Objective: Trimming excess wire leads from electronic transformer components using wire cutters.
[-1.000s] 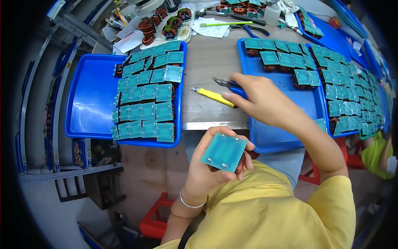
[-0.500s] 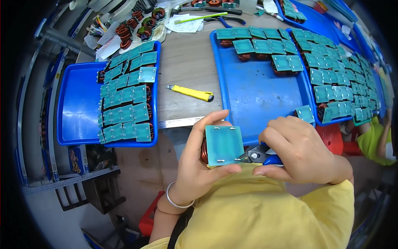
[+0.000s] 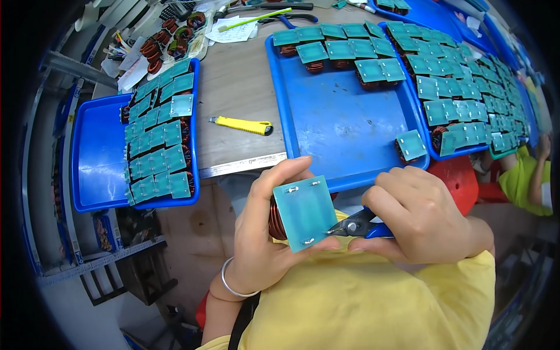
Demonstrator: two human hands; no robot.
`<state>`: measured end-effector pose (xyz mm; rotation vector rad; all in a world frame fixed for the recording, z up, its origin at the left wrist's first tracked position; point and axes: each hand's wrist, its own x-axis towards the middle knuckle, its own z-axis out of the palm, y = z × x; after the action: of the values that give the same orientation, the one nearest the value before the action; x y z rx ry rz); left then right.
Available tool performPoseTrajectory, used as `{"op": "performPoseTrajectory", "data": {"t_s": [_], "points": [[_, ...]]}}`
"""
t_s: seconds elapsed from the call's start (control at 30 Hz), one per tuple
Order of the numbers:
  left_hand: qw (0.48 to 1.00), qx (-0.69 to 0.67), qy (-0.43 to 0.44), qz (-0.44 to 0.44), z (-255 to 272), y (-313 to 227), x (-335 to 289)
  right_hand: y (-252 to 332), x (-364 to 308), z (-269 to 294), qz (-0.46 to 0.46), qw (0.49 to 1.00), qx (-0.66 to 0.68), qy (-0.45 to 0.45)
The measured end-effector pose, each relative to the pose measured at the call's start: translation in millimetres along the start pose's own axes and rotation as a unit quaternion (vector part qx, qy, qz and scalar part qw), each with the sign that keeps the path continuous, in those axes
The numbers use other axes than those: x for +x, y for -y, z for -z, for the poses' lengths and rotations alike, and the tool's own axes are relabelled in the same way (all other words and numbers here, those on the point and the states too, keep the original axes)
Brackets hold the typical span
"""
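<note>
My left hand point(image 3: 262, 216) grips a copper-wound coil point(image 3: 276, 220) by its sides. A square green circuit board point(image 3: 304, 213) covers the coil's face and is turned toward me, slightly tilted. Short silvery pins stand out near its upper and lower edges. In my right hand point(image 3: 417, 213) is a pair of blue-handled wire cutters point(image 3: 356, 225). Their jaw tips meet the board's lower right corner, at a pin there; whether the blades are closed on it is too small to tell. Both hands are above my lap, in front of the bench edge.
A blue tray point(image 3: 350, 134) with several board-topped coils lies ahead. Fuller trays stand at right point(image 3: 449, 111) and left point(image 3: 102, 154). Between them a yellow utility knife point(image 3: 242, 125) rests on the bench point(image 3: 233, 76). Pliers point(image 3: 297, 17) and loose coils point(image 3: 153, 49) lie farther back.
My view has shifted, so the trays and knife appear farther left. The board in my left hand has tilted anticlockwise. The cutters stay at its lower right corner.
</note>
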<state>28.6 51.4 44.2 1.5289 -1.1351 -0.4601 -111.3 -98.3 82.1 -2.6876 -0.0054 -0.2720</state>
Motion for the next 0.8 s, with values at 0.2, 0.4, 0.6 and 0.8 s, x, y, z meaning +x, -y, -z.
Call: {"op": "performPoseTrajectory", "data": {"t_s": [0.2, 0.4, 0.6, 0.8], "points": [[0.995, 0.067, 0.018, -0.066, 1.3, -0.9, -0.6, 3.4, -5.7, 0.6, 0.004, 1.000, -0.022, 0.012], [0.997, 0.033, 0.038, -0.052, -3.6, -12.0, -2.2, 9.3, -15.4, -1.9, -0.014, 1.000, -0.021, 0.001], [0.996, -0.028, 0.073, 0.039, -10.9, -14.3, -13.8, 7.6, -31.2, -7.4, -0.010, 1.000, 0.021, -0.002], [0.994, -0.018, 0.105, 0.020, -20.7, -16.8, -21.9, 13.0, -43.0, -1.8, 0.010, 0.999, 0.046, -0.023]]}}
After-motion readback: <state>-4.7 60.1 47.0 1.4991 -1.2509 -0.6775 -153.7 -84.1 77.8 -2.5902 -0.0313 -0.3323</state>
